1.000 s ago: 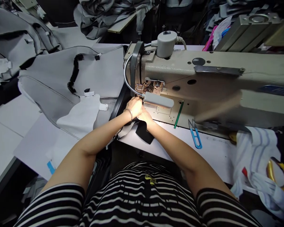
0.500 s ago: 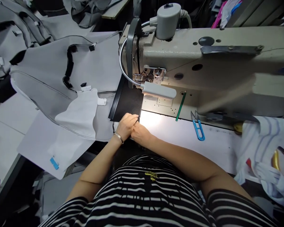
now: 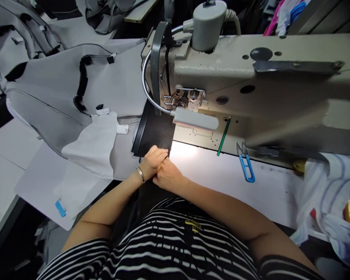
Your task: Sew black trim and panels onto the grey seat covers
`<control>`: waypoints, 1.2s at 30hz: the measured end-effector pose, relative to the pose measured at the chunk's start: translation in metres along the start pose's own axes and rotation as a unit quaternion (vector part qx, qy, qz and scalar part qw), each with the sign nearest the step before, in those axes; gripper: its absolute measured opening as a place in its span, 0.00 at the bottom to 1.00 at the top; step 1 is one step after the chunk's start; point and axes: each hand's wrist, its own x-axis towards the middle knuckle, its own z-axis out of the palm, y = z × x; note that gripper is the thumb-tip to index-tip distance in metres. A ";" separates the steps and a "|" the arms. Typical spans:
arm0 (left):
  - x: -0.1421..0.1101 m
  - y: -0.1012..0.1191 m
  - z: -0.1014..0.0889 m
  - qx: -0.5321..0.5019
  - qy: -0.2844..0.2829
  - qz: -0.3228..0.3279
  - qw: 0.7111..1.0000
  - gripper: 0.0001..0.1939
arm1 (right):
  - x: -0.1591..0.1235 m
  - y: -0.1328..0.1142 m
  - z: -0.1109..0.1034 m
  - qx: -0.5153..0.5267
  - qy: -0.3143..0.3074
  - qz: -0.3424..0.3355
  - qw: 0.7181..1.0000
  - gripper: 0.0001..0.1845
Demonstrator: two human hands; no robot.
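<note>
A black piece of material (image 3: 157, 132), smooth like leather, lies under the head of a sewing machine (image 3: 183, 97), with a stitched band along its left side. At its near edge my left hand (image 3: 153, 161), a bracelet on the wrist, is closed on the material. Pressed against it, my right hand (image 3: 168, 174) is closed at the same near edge, its fingertips largely hidden. A large grey fabric piece (image 3: 119, 83) with black trim spreads to the left of the black material.
Right of my hands lie a green pencil (image 3: 224, 136) and blue thread snips (image 3: 246, 163). A lamp (image 3: 195, 118) on a bendable neck hangs before the needle area. Striped cloth (image 3: 329, 194) sits at the right; a blue clip (image 3: 60, 209) is at the lower left.
The view has shifted slightly, so most things sit a little lower. My hands remain together at the near edge of the black material, with little visible change in grip.
</note>
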 end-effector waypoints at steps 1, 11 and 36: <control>0.001 -0.001 0.000 0.000 -0.008 0.001 1.000 0.13 | 0.001 0.001 0.001 0.001 0.001 0.002 1.000 0.20; 0.023 -0.036 0.009 -0.042 -0.073 0.008 0.996 0.14 | 0.027 0.022 -0.012 0.027 -0.034 0.053 0.998 0.17; 0.095 -0.083 0.042 0.032 -0.217 -0.062 0.974 0.12 | 0.064 0.074 -0.029 -0.016 0.033 0.131 0.991 0.18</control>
